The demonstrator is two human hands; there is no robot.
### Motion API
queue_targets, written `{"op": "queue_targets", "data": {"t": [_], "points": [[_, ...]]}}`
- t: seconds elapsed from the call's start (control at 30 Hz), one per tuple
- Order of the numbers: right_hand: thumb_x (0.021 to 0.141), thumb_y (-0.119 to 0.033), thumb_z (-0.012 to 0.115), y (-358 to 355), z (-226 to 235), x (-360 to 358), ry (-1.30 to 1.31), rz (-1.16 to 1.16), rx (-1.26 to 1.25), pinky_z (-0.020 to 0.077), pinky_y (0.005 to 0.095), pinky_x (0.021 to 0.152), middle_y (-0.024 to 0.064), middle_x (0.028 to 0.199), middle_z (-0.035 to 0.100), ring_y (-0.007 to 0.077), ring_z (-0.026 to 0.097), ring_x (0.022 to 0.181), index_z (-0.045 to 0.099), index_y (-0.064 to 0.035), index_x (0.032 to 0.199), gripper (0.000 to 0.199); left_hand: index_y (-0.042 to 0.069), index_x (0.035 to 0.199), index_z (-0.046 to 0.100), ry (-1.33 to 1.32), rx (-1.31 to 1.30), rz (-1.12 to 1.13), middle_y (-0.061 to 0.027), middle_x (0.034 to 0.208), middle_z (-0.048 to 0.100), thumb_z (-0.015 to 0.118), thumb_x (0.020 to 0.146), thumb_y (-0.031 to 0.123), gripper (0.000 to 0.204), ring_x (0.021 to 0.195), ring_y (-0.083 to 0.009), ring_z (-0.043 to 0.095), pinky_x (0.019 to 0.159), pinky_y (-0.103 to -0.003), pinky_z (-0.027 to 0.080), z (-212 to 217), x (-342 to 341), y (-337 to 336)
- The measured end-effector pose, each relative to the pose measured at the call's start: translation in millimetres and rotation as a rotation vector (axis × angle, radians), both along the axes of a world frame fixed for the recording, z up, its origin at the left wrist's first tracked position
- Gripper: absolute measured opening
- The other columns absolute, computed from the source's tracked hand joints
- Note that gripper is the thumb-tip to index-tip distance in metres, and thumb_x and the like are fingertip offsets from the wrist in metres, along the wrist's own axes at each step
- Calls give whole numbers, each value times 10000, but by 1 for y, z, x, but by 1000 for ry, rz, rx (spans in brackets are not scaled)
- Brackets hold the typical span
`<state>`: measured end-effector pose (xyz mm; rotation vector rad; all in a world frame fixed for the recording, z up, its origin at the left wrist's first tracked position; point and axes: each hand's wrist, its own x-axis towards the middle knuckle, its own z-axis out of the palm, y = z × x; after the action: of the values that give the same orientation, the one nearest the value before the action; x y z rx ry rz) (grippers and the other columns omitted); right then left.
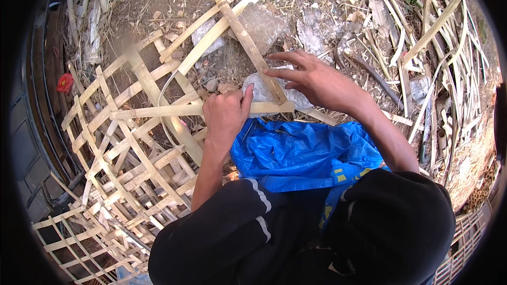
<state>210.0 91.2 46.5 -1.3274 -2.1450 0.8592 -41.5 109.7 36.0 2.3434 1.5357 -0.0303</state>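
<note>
My left hand (223, 113) is closed around a pale, flat bamboo strip (163, 111) lying nearly level, its thumb pointing up. To the right, my right hand (322, 82) has its fingers stretched out and apart. Its fingertips reach the edge of a browner bamboo slat (243, 37), which slants down from the far edge; whether they touch it I cannot tell. The lower end of that slat meets the right end of the pale strip. Beneath both hands, a crumpled blue plastic sheet (296, 150) with yellow marks covers my lap.
Openwork woven bamboo lattice (132, 148) spreads on the left. Long pale strips (227, 24) cross the dirt ahead, near flat grey stones (261, 87). Many loose bamboo strips (449, 68) are heaped on the right. A small red packet (65, 83) lies at the far left.
</note>
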Motion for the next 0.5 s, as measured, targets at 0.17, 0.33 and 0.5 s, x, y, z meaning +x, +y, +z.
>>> {"op": "queue_targets", "data": {"t": [0.17, 0.33, 0.5], "points": [[913, -216, 743, -20, 13, 4, 146, -366, -445, 550, 430, 871, 191, 1056, 693, 349, 693, 956, 663, -26, 1220, 369, 34, 746, 738, 93, -47, 115, -204, 639, 672, 586, 1011, 398, 476, 592, -405, 679, 582, -498, 537, 11, 14, -14], [769, -308, 858, -61, -7, -9, -174, -225, -191, 467, 500, 1025, 173, 1391, 526, 372, 533, 1218, 544, -90, 1401, 738, 28, 982, 701, 146, -175, 113, -210, 635, 664, 568, 1026, 372, 371, 626, -422, 685, 604, -533, 530, 24, 14, -19], [736, -240, 857, -70, -27, -10, -191, -231, -184, 422, 500, 1109, 159, 1445, 434, 384, 443, 1325, 416, -94, 1499, 894, 141, 1495, 435, 20, -292, 35, -180, 583, 626, 647, 983, 359, 595, 600, -421, 671, 582, -527, 524, 44, 6, 5]]}}
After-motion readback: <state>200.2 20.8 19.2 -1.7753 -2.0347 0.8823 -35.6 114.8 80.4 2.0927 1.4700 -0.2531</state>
